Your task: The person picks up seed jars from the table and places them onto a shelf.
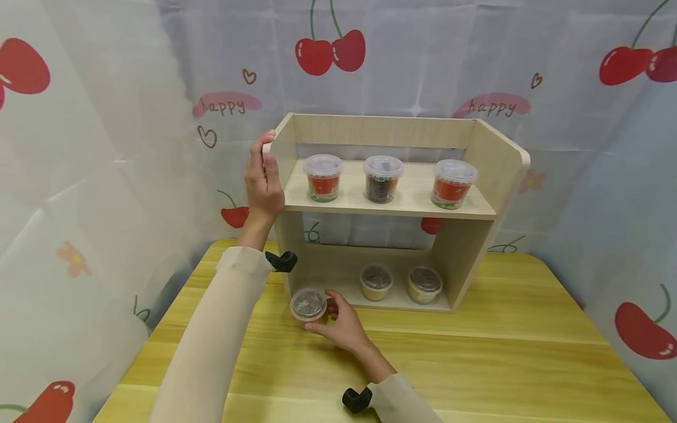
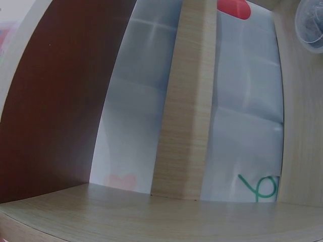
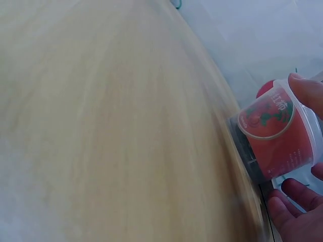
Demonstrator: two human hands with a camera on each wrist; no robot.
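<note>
A small lidded plastic cup [image 1: 309, 305] is at the front left corner of the wooden shelf's lower level. My right hand [image 1: 344, 323] holds it from the right, thumb near and forefinger behind. In the right wrist view the cup [image 3: 277, 133] shows a red label with a tomato picture, and the thumb [image 3: 307, 95] lies at its lid rim. My left hand [image 1: 264, 185] grips the left side panel of the shelf [image 1: 388, 210], up by its top edge. The left wrist view shows mostly the shelf's inside [image 2: 184, 101], hardly any hand.
Three lidded cups with red labels, such as the left one [image 1: 324, 179], stand spaced along the upper level. Two more, a middle cup [image 1: 376, 282] and a right cup [image 1: 425, 284], stand on the lower level. The shelf rests on a yellow wooden table [image 1: 476, 364] before a cherry-print cloth [image 1: 402, 70].
</note>
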